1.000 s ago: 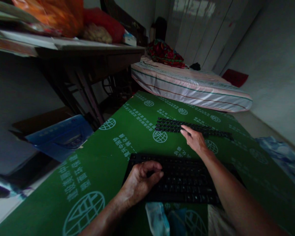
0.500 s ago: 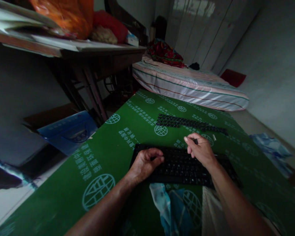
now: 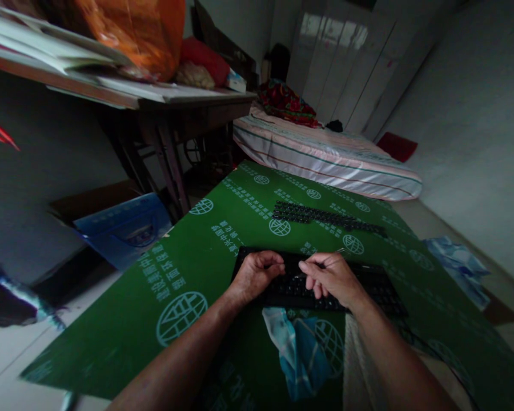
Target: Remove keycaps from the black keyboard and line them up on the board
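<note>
A black keyboard (image 3: 377,285) lies on a green printed mat (image 3: 188,257) in front of me. My left hand (image 3: 257,274) sits on the keyboard's left end with its fingers curled closed against it. My right hand (image 3: 332,279) is over the middle of the keys, fingers bent down and pinched; a thin light tip (image 3: 340,250) sticks out beyond them. Farther back on the mat lie rows of loose black keycaps (image 3: 325,217), apart from both hands.
A pale blue cloth (image 3: 295,348) lies at the mat's near edge. A dark wooden table (image 3: 175,105) piled with bags stands at the left, with a blue bag (image 3: 124,228) under it. A striped mattress (image 3: 325,160) lies behind the mat. More blue cloth (image 3: 454,262) lies on the floor at the right.
My right hand drew back from the rows of keycaps to the keyboard's middle. The left hand stayed on the keyboard's left end. The view shifted, so the keyboard sits farther off.
</note>
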`<state>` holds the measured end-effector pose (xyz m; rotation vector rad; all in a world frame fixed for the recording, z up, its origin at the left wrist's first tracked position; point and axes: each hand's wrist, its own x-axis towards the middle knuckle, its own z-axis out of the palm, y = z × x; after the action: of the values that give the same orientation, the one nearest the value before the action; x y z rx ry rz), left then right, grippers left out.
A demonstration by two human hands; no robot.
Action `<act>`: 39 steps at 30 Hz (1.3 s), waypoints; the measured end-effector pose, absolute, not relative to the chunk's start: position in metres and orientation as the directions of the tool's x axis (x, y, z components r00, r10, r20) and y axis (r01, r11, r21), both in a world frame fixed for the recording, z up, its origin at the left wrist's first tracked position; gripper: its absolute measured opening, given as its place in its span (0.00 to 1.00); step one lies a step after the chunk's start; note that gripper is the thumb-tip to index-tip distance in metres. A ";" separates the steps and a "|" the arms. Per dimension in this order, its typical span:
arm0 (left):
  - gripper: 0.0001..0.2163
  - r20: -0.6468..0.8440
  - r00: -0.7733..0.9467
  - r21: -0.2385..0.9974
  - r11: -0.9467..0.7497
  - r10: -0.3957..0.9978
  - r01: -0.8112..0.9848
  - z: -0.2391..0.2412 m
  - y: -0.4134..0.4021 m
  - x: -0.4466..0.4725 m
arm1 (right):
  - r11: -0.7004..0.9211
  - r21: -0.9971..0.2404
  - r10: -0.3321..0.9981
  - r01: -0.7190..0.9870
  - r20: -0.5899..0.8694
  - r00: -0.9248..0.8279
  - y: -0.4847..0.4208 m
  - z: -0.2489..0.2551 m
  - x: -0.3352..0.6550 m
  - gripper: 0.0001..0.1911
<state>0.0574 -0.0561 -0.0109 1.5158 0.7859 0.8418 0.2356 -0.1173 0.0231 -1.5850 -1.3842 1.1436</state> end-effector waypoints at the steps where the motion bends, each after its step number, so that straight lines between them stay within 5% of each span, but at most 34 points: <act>1: 0.04 0.082 0.513 0.995 -0.099 0.855 0.005 -0.011 -0.056 0.058 | -0.159 -0.923 0.987 0.351 -0.159 0.027 -0.117 0.023 0.234 0.21; 27: 0.04 0.128 0.540 0.985 -0.170 0.832 0.029 -0.016 -0.054 0.057 | -0.202 -0.804 0.979 0.559 -0.146 0.143 -0.101 0.010 0.210 0.11; 33: 0.05 0.157 0.556 0.947 -0.284 0.816 0.150 -0.014 -0.056 0.056 | -0.104 -0.832 0.982 0.545 0.000 0.188 -0.105 -0.004 0.215 0.09; 39: 0.09 0.168 0.634 0.769 -0.502 0.755 0.395 -0.006 -0.060 0.056 | -0.002 -0.748 0.962 0.664 0.179 0.205 -0.103 -0.013 0.213 0.05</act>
<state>0.0560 -0.0597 -0.0061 2.1398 0.8940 0.6479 0.2129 -0.1032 -0.0131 -1.7388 -1.5315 0.5082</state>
